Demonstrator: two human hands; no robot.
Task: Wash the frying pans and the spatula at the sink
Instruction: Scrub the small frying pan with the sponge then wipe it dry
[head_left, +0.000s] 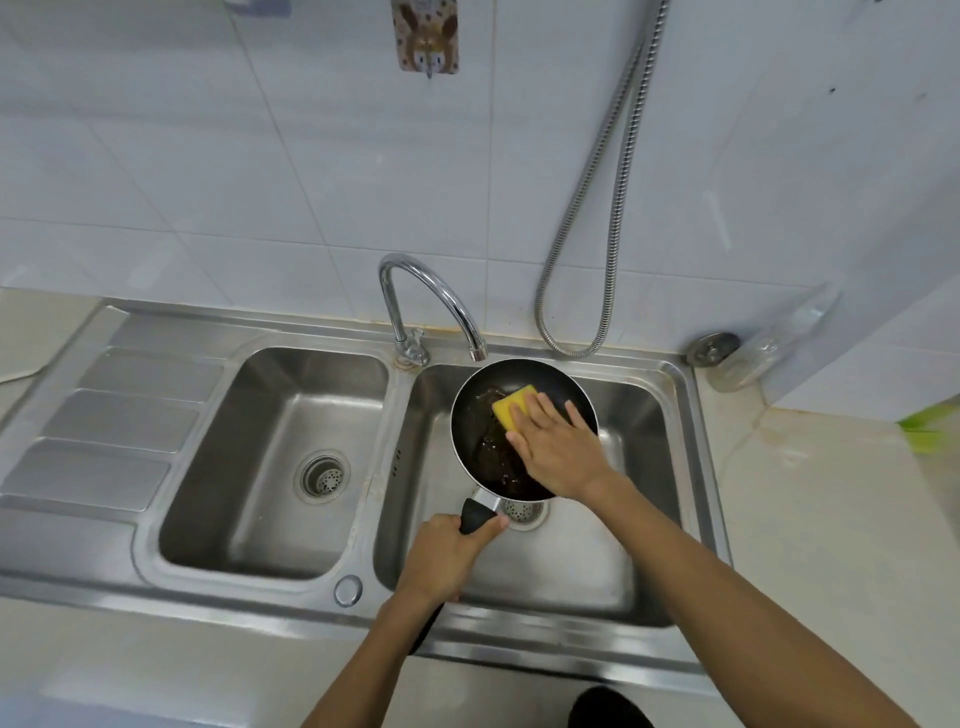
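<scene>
- The wall hook (426, 36) on the tiles above the sink carries a cartoon animal picture. I can't make out any lettering on it, and its top is cut off.
- The small black frying pan (475, 421) is held over the right basin (571, 561) of the steel double sink, toward the basin's back edge and just under the spout of the chrome faucet (431, 301). Brown, wet-looking residue streaks its inside.
- The left hand (447, 558) is wrapped round the pan's black handle (474, 515), fingers curled under and thumb lying along the top toward the pan. The handle's far end pokes out past the wrist at the sink's front rim.
- The right hand (556, 452) reaches in from the right, palm down and fingers spread, pressing a yellow sponge (511, 408) flat against the pan's floor. It hides the right part of the pan.
- The pan and its handle cover much of the right basin's drain strainer (524, 513). The strainer (323, 475) in the left basin is in plain sight.
- A flexible metal hose (615, 197) loops down the wall to the sink's back edge.
- At the sink's right back corner a clear jar (748, 358) lies on its side, too blurred to read.
- Something green (930, 428) is cut off at the countertop's right edge.
</scene>
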